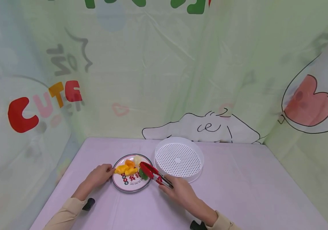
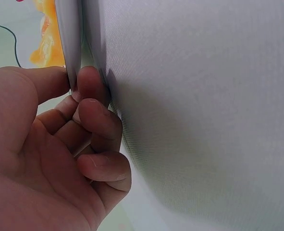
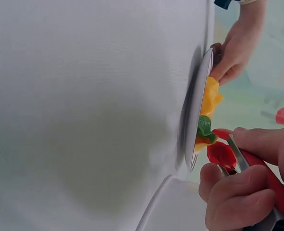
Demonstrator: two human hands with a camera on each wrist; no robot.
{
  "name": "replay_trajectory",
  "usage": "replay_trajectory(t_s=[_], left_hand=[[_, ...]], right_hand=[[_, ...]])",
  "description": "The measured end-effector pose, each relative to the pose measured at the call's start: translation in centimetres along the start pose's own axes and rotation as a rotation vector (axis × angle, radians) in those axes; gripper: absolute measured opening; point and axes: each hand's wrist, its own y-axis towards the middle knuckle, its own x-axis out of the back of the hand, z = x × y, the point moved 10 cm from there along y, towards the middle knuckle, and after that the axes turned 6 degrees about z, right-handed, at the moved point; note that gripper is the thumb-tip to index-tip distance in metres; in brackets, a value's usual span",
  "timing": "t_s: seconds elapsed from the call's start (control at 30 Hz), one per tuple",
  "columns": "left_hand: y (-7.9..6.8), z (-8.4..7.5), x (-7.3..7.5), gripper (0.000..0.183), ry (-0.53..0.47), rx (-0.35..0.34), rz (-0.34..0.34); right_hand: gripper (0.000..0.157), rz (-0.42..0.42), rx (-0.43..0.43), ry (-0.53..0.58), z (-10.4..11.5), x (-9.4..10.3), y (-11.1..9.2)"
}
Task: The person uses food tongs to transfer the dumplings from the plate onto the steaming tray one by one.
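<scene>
- Lower left of centre, head view: plate (image 1: 118, 181) bearing yellow, orange, pale and green pieces (image 1: 131, 171).
- Left of plate: left hand (image 1: 100, 175), thumb and finger pinching the rim.
- Lower centre: right hand (image 1: 182, 191), fingers curled round red tongs (image 1: 152, 172), tips over plate's right side, near green piece (image 1: 143, 174).
- Right of plate: white perforated tray (image 1: 178, 159).

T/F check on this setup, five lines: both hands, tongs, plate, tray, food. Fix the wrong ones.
1. The right hand holds the tongs. True.
2. The left hand rests on the tray. False: it pinches the rim of the plate.
3. In the head view, the plate is left of the tray. True.
4. The yellow pieces lie in the tray. False: on the plate.
5. The green piece is nearer the tongs than the yellow pieces are. True.
</scene>
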Motion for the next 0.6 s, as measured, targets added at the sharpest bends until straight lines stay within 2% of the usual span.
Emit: replay_trajectory(t_s=[0.3,0.6], left_hand=[[-0.1,-0.1,0.1,0.019,-0.007,-0.005,-0.002],[0.0,0.2,-0.1,0.019,-0.008,0.018,0.001]], right_hand=[[0.03,0.01,0.001,0.05,-0.5,-0.1,-0.1],[0.039,0.063,-0.005,0.093,-1.0,-1.1,-0.1]])
